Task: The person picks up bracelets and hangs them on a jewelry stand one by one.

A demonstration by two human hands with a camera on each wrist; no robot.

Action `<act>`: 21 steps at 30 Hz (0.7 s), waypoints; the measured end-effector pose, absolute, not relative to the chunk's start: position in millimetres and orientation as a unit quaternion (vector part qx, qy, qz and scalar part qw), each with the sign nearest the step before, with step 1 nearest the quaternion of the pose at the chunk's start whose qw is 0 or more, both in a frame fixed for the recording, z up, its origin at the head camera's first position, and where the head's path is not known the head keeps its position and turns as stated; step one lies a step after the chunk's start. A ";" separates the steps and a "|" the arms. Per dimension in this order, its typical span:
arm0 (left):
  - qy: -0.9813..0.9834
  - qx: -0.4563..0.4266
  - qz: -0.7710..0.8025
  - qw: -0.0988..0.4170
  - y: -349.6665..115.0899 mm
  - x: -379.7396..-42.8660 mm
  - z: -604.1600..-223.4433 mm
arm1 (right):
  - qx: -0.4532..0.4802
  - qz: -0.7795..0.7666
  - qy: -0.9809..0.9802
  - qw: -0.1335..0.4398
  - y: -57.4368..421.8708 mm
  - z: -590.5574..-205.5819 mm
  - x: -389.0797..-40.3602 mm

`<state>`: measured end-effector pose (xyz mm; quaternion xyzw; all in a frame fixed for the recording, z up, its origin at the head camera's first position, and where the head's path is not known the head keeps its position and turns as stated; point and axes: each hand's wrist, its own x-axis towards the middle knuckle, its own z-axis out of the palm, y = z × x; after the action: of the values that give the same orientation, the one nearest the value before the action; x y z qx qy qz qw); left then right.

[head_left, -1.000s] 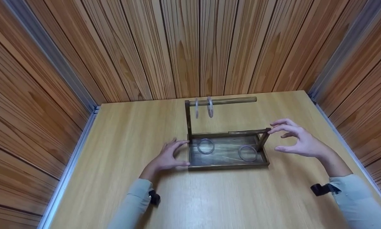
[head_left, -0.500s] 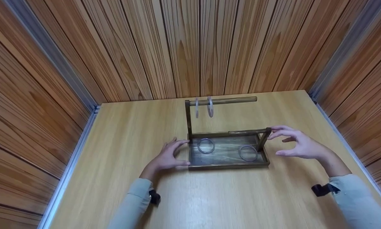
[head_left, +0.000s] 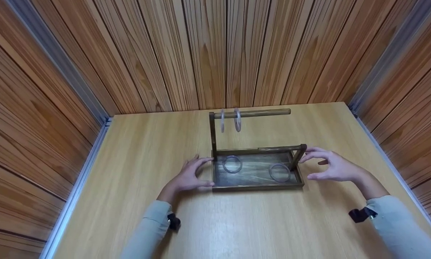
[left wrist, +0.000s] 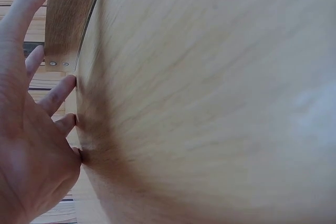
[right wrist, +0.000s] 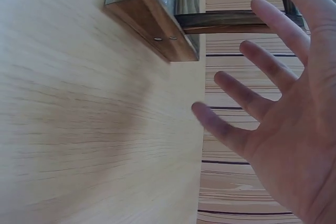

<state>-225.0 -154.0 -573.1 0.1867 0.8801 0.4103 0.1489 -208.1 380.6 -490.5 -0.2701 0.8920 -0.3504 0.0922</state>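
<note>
A dark wooden stand with a shallow tray (head_left: 255,181), a tall left post (head_left: 213,133) and a short right post (head_left: 298,157) sits mid-table. Two pale rings (head_left: 238,119) hang on its upper bar (head_left: 265,113). On the tray floor lie a left ring (head_left: 232,164) and a right ring (head_left: 280,173). My left hand (head_left: 189,175) spans the tray's left end, thumb and forefinger at its corners. Beside the short post is my right hand (head_left: 335,166), its fingers spread, holding nothing; whether a fingertip touches the post I cannot tell. The right wrist view shows the tray's end wall (right wrist: 163,30) near those fingers.
The light wood tabletop (head_left: 215,223) reaches back to a plank wall (head_left: 215,54). Metal rails (head_left: 77,190) run along the sides. A lower bar (head_left: 280,148) crosses above the tray's back edge, joined to the short post.
My right hand has lowered slightly from the top of the short post and shifted a little left. My left hand stays at the tray's left end; the rings have not moved on the stand.
</note>
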 end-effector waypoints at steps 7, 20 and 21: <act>0.881 0.192 0.406 0.149 -154.5 -225.9 -573.3 | -0.271 -0.350 0.891 0.100 377.5 -500.7 -211.6; 0.881 0.188 0.408 0.147 -154.1 -226.2 -573.5 | -0.271 -0.346 0.891 0.118 375.0 -513.3 -214.9; 0.881 0.189 0.408 0.147 -154.1 -226.3 -573.6 | -0.271 -0.345 0.891 0.120 374.8 -513.7 -215.1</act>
<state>-226.3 -154.1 -573.6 0.1888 0.8812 0.4076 0.1470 -215.1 374.8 -513.7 -0.2706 0.8907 -0.3450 0.1202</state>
